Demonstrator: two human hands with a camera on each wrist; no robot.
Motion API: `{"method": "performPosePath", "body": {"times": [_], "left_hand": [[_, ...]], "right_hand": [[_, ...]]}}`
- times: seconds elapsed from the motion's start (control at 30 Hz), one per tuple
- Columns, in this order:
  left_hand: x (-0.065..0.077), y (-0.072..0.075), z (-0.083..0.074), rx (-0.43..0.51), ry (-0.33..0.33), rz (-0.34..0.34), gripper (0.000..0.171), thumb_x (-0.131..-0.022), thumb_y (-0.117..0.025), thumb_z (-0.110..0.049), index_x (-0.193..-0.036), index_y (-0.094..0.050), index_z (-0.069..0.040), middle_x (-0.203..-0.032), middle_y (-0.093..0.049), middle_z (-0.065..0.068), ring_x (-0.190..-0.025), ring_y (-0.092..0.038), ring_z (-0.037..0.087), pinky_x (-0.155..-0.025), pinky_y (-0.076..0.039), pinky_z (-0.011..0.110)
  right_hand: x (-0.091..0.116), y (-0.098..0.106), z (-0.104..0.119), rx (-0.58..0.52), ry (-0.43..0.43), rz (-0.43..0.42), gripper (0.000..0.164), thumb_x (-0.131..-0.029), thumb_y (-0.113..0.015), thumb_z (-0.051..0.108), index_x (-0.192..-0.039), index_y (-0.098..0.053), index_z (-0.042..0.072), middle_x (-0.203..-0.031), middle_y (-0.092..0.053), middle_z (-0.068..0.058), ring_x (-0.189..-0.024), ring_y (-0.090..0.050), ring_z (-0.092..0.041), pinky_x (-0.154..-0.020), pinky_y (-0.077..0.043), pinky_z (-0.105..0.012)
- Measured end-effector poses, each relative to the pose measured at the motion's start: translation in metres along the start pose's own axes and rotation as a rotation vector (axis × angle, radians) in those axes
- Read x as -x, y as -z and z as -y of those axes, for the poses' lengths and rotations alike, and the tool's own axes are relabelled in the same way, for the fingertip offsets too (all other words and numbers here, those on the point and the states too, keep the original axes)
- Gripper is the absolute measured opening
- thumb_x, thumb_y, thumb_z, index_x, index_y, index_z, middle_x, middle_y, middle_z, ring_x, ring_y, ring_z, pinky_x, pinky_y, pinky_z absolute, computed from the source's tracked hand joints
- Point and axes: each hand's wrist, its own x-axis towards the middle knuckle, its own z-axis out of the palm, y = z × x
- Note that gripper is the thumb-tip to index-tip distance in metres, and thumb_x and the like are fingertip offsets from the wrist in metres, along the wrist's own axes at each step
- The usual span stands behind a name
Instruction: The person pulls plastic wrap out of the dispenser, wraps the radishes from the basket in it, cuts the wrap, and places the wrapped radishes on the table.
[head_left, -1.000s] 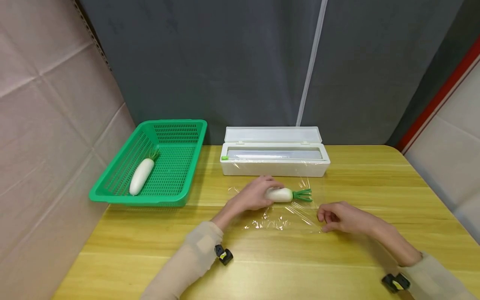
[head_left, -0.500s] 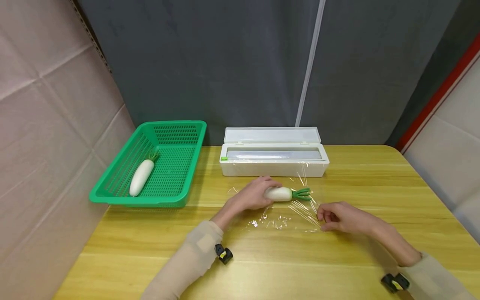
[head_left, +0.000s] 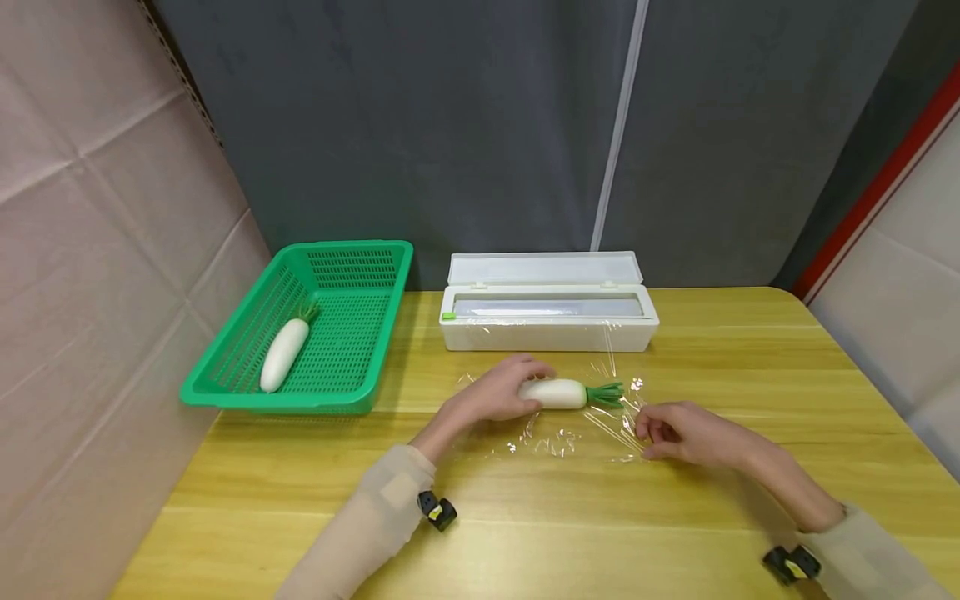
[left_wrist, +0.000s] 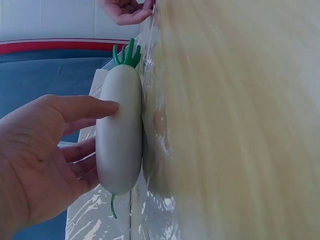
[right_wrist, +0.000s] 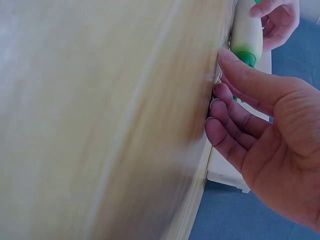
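A white radish (head_left: 557,393) with green stalks lies crosswise on clear plastic wrap (head_left: 558,442), its leafy end to the right. My left hand (head_left: 498,390) holds the radish near its root end, thumb on the near side and fingers on the far side. In the left wrist view the thumb touches the radish (left_wrist: 120,135), and a thin green root hangs from its lower end. Just right of the stalks, my right hand (head_left: 682,432) pinches the near right corner of the wrap between thumb and index finger, the other fingers curled.
Behind the wrap stands a white plastic-wrap dispenser (head_left: 551,336) with its lid raised, the film running out over its front. A green basket (head_left: 356,400) at the left holds a second white radish (head_left: 283,357). A grey curtain (head_left: 450,133) hangs behind the wooden table (head_left: 570,542).
My left hand has slid slightly left along the radish, baring more of its white body. My right hand keeps its place at the wrap's corner, and the wrap's creases have shifted.
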Motion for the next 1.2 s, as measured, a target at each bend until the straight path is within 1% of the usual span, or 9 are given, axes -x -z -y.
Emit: {"method": "performPosePath", "body": {"times": [0.07, 0.23, 0.43, 0.67, 0.9, 1.07, 1.2], "left_hand": [[0.002, 0.0, 0.002, 0.01, -0.011, -0.003, 0.047, -0.089, -0.076, -0.011, -0.133, -0.062, -0.006, -0.131, -0.062, 0.009, -0.118, -0.056, 0.023, -0.102, -0.045, 0.034], [0.008, 0.001, 0.007, 0.033, -0.014, -0.004, 0.044, -0.09, -0.076, -0.013, -0.132, -0.063, -0.006, -0.13, -0.062, 0.009, -0.117, -0.057, 0.023, -0.102, -0.046, 0.034], [0.015, 0.002, 0.011, 0.046, -0.022, -0.01, 0.043, -0.09, -0.076, -0.014, -0.13, -0.064, -0.006, -0.129, -0.062, 0.009, -0.117, -0.057, 0.022, -0.103, -0.045, 0.036], [0.023, 0.006, 0.014, 0.062, -0.025, -0.013, 0.041, -0.091, -0.075, -0.013, -0.13, -0.063, -0.004, -0.128, -0.062, 0.009, -0.116, -0.058, 0.024, -0.102, -0.046, 0.039], [0.033, 0.008, 0.021, 0.081, -0.019, -0.027, 0.038, -0.092, -0.074, -0.012, -0.128, -0.064, -0.003, -0.124, -0.064, 0.009, -0.111, -0.059, 0.022, -0.1, -0.048, 0.037], [0.042, 0.009, 0.027, 0.086, -0.031, -0.046, 0.035, -0.092, -0.073, -0.008, -0.125, -0.065, -0.001, -0.121, -0.065, 0.011, -0.108, -0.061, 0.023, -0.097, -0.05, 0.037], [0.051, 0.012, 0.032, 0.093, -0.019, -0.061, 0.034, -0.091, -0.073, -0.007, -0.124, -0.065, -0.001, -0.121, -0.065, 0.011, -0.107, -0.061, 0.024, -0.097, -0.05, 0.038]], "right_hand": [[0.0, 0.0, 0.0, 0.001, 0.006, -0.003, 0.016, -0.092, -0.076, 0.018, -0.096, -0.061, 0.015, -0.075, -0.051, 0.014, -0.069, -0.048, 0.0, -0.061, -0.044, -0.022], [0.001, -0.001, -0.001, 0.006, 0.033, -0.015, 0.016, -0.092, -0.076, 0.018, -0.096, -0.061, 0.015, -0.074, -0.051, 0.014, -0.068, -0.048, 0.001, -0.061, -0.045, -0.022], [0.003, 0.0, 0.0, 0.002, 0.037, -0.021, 0.014, -0.093, -0.075, 0.019, -0.096, -0.061, 0.016, -0.075, -0.052, 0.014, -0.069, -0.049, 0.0, -0.061, -0.045, -0.022], [0.005, -0.001, -0.002, 0.018, 0.06, -0.037, 0.016, -0.092, -0.076, 0.018, -0.096, -0.062, 0.015, -0.075, -0.051, 0.015, -0.069, -0.049, 0.001, -0.061, -0.045, -0.022], [0.006, -0.001, -0.001, 0.011, 0.049, -0.034, 0.016, -0.092, -0.076, 0.022, -0.095, -0.062, 0.016, -0.075, -0.051, 0.015, -0.069, -0.048, 0.001, -0.06, -0.044, -0.022], [0.007, -0.002, 0.0, -0.001, 0.065, -0.034, 0.016, -0.092, -0.076, 0.022, -0.092, -0.061, 0.017, -0.075, -0.051, 0.016, -0.068, -0.048, 0.001, -0.058, -0.043, -0.022], [0.008, -0.001, 0.0, -0.017, 0.066, -0.028, 0.016, -0.092, -0.077, 0.022, -0.092, -0.061, 0.017, -0.075, -0.051, 0.015, -0.068, -0.048, 0.001, -0.058, -0.043, -0.021]]}}
